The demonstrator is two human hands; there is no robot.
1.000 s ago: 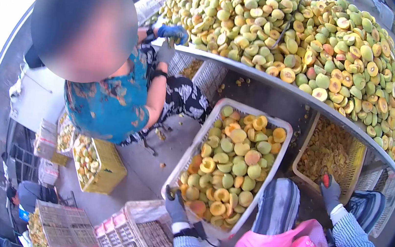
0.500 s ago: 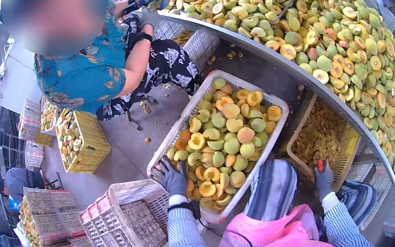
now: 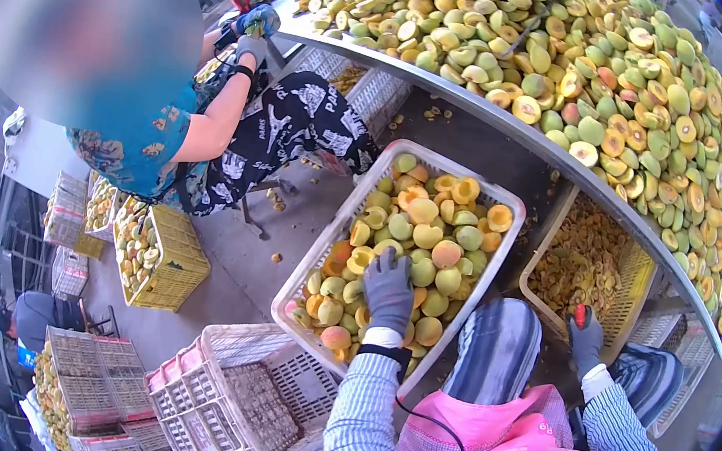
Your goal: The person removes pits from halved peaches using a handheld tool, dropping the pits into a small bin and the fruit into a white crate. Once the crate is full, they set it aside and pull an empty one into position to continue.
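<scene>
My left hand [image 3: 389,294], in a grey glove, rests palm down on the halved yellow-green fruit [image 3: 425,235] in a white crate [image 3: 500,270]. Its fingers are slightly apart and no fruit is visibly gripped. My right hand [image 3: 586,341], also gloved, is closed around a small red object [image 3: 582,316] beside my right knee. It hovers at the near edge of a yellow crate [image 3: 633,299] that holds brownish fruit scraps [image 3: 581,253].
A metal-edged table [image 3: 517,129] heaped with halved fruit [image 3: 611,94] curves across the top and right. At left a seated person [image 3: 210,130] handles fruit. Stacked crates [image 3: 216,415] stand at lower left, and a yellow fruit crate [image 3: 181,262] sits on the floor.
My left hand has moved right, from the crate's left rim onto the fruit in the middle. The view has shifted slightly. My right hand still holds the red object in nearly the same place.
</scene>
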